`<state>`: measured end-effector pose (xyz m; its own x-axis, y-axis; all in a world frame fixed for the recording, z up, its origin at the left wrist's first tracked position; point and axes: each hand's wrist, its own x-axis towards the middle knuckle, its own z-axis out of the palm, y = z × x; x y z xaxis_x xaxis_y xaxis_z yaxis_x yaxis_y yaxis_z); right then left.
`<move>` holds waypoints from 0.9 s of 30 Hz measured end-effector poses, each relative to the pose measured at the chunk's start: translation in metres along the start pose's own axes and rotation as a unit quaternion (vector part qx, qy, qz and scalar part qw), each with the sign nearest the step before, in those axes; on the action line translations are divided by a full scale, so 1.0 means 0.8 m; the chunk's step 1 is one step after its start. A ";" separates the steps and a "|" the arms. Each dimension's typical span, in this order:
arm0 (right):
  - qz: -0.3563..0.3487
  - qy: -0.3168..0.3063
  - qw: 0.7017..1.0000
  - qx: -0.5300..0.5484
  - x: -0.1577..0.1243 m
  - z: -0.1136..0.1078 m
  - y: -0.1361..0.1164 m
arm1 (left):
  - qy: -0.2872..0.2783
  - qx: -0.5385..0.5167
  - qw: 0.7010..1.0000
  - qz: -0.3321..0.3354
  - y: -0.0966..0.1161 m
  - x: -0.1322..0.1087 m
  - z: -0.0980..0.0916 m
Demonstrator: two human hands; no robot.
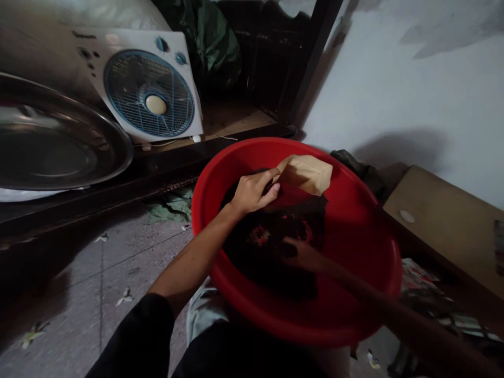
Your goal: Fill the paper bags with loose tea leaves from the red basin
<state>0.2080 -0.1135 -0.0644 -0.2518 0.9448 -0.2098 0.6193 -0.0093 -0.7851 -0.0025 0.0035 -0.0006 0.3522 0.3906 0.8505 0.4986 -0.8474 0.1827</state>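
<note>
A big red plastic basin (354, 252) sits in front of me, holding a heap of dark cloth (271, 247) with red patches. My left hand (254, 191) is closed on the edge of the dark cloth beside a tan piece of fabric (309, 173) near the basin's far side. My right hand (303, 254) reaches in from the lower right and rests on the dark cloth in shadow; its fingers are hard to make out.
A white box fan (149, 86) stands at the back left beside a large metal basin (51, 142). A dark wooden frame (275, 68) stands behind. A brown box (444, 220) lies at right by the white wall. Scraps litter the tiled floor (98, 283).
</note>
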 end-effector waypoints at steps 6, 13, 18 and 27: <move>-0.084 0.417 0.863 0.273 0.018 -0.110 -0.076 | -0.025 -0.038 0.999 0.017 0.000 -0.003 -0.002; -0.227 0.457 0.777 0.368 0.082 -0.147 -0.164 | -0.025 -0.002 0.999 0.033 0.002 -0.008 0.001; -0.285 0.423 0.824 0.249 0.096 -0.123 -0.171 | -0.033 0.010 0.999 0.011 -0.001 -0.009 0.000; -0.202 0.524 0.792 0.242 0.079 -0.144 -0.083 | -0.009 0.055 0.998 0.017 -0.008 0.004 -0.018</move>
<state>0.2365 -0.0154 0.0418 0.5549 0.6538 0.5145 0.2251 0.4774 -0.8494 -0.0162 0.0051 0.0083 0.3830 0.3697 0.8465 0.5693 -0.8162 0.0988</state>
